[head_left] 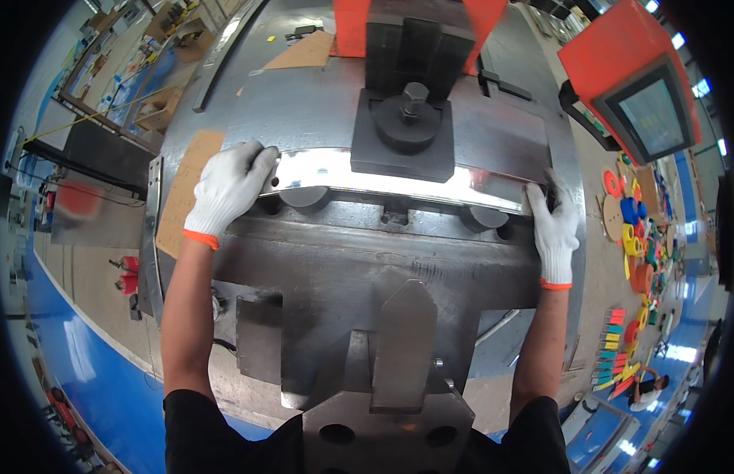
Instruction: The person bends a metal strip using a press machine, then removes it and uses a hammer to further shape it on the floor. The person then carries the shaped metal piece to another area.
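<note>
A long, shiny metal bar (316,167) lies crosswise on a steel machine bed. Gripping its left end is my left hand (227,182), in a white knit glove with an orange cuff. My right hand (556,225), gloved the same way, is closed on the right end, thumb at the near edge and fingers partly hidden behind. Two round dark supports (305,199) show along the bar's near side, one toward each end. Over its middle stands a dark press block (402,136) with a round boss and hex bolt; whether they touch, I cannot tell.
Orange machine parts (351,28) flank the press head. Brown cardboard (191,178) lies beside my left hand. A screen in an orange housing (650,110) hangs at the far right. Close to me rises a pointed steel piece (405,347). Coloured rings and blocks lie on the right-hand floor.
</note>
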A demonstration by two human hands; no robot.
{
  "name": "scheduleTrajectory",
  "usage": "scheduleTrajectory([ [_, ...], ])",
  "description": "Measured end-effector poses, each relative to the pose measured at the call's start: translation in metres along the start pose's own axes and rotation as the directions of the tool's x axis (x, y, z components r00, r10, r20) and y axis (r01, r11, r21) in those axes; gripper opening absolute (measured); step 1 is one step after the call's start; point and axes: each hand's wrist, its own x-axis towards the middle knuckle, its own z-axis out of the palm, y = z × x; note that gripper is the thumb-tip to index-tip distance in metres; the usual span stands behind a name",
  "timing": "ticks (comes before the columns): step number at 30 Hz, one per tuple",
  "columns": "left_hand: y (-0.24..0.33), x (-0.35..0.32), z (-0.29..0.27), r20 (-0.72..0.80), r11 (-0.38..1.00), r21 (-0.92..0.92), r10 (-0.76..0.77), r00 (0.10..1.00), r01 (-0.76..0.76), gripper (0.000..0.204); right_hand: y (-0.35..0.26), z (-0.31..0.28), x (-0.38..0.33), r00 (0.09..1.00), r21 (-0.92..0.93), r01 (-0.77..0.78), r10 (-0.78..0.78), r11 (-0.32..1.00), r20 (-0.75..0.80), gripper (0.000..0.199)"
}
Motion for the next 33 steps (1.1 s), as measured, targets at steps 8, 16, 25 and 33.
scheduleTrajectory([
  [8, 0.008, 0.001, 0.000, -0.031, 0.994, -0.110, -0.021, 0.999, 0.018, 0.039, 0.022, 0.009, -0.007, 0.998, 0.197, 0.029, -0.017, 0.980, -0.062, 0.050],
  [16, -0.023, 0.009, 0.003, -0.065, 0.983, -0.171, -0.076, 0.995, 0.064, 0.039, 0.002, 0.005, -0.014, 0.960, 0.084, 0.188, -0.166, 0.979, -0.224, 0.049],
  [25, -0.037, 0.002, 0.009, 0.001, 0.895, -0.415, -0.180, 0.984, 0.164, 0.047, -0.095, 0.064, -0.026, 0.841, -0.276, 0.541, -0.506, 0.794, 0.192, 0.047],
  [33, -0.020, 0.008, 0.010, -0.044, 0.873, -0.432, -0.270, 0.962, 0.225, 0.051, -0.102, 0.072, -0.025, 0.878, -0.271, 0.477, -0.440, 0.836, 0.189, 0.038],
])
